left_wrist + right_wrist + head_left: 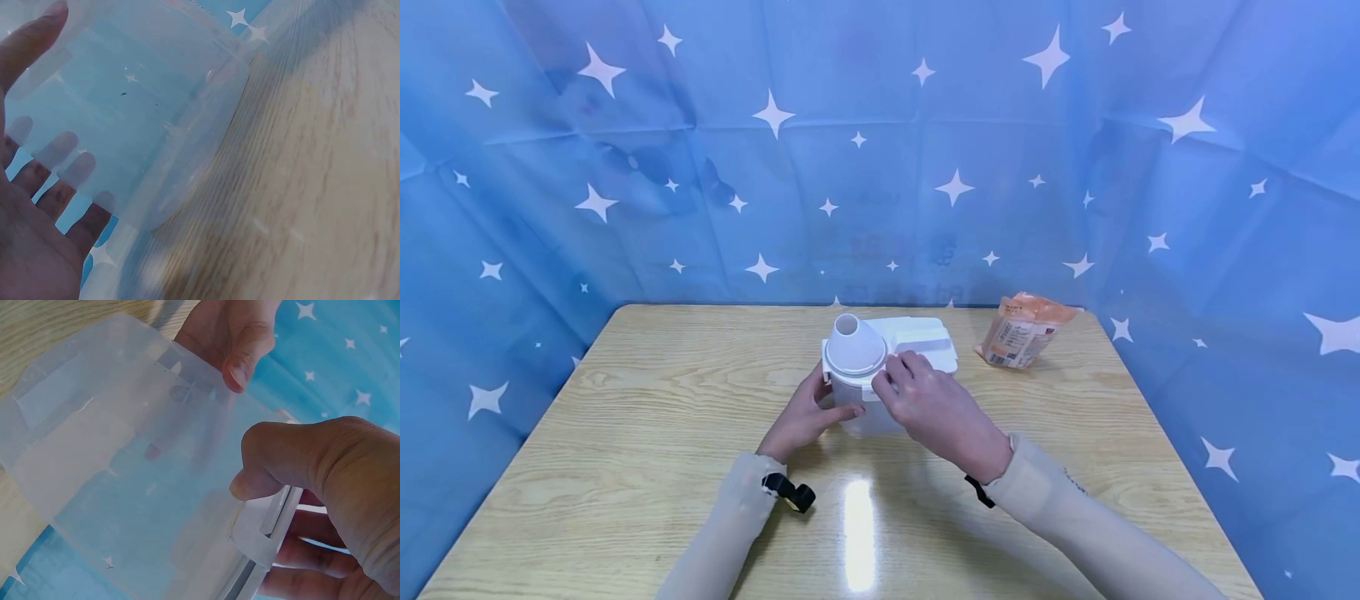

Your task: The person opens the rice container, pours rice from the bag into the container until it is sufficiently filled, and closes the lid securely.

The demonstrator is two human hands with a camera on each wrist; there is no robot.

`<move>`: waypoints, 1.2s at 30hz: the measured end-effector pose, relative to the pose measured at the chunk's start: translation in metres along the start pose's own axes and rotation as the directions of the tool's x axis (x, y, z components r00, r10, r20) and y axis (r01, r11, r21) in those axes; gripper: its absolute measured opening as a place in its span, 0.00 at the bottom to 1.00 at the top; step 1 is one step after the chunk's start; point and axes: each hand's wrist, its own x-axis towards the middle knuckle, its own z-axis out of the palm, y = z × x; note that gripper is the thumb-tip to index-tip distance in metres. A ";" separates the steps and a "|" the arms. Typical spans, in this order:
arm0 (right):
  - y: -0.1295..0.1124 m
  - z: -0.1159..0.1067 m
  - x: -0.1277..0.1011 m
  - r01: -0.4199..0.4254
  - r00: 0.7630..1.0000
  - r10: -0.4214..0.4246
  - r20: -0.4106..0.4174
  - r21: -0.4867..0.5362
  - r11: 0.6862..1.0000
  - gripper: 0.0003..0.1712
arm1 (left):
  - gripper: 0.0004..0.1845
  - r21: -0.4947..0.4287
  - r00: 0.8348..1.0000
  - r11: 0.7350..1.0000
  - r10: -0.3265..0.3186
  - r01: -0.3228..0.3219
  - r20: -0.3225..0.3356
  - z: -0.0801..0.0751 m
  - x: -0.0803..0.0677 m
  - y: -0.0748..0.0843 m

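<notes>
While left hand [805, 418] braces container [880, 423], right hand [938, 408] pinches white lid [943, 360]

Where the wooden table [647, 433] nears its far edge, the translucent container stands mid-width, topped by a cone [856, 348]. Left fingers spread against its side, thumb on the near wall; the right thumb bends at a latch [253, 536], fingers curled over the lid's rim. The wooden table stretches leftward and toward the wearer. Rightward, past a gap, an orange packet [1022, 335] sits near the far corner; a starry curtain [887, 208] borders the far edge.
</notes>
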 end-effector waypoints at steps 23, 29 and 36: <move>0.009 -0.011 0.005 -0.022 0.999 0.010 0.049 0.240 0.971 0.08 | 0.51 -0.020 1.000 1.000 0.002 -0.002 -0.004 -0.003 -0.001 0.000; 0.012 -0.013 0.007 -0.061 0.996 0.041 0.076 0.289 0.955 0.11 | 0.51 -0.025 1.000 1.000 -0.005 0.005 0.003 -0.004 -0.001 0.002; 0.015 -0.013 0.005 -0.133 0.990 0.105 0.099 0.343 0.930 0.17 | 0.52 -0.017 1.000 1.000 -0.001 0.001 0.006 -0.004 0.001 -0.001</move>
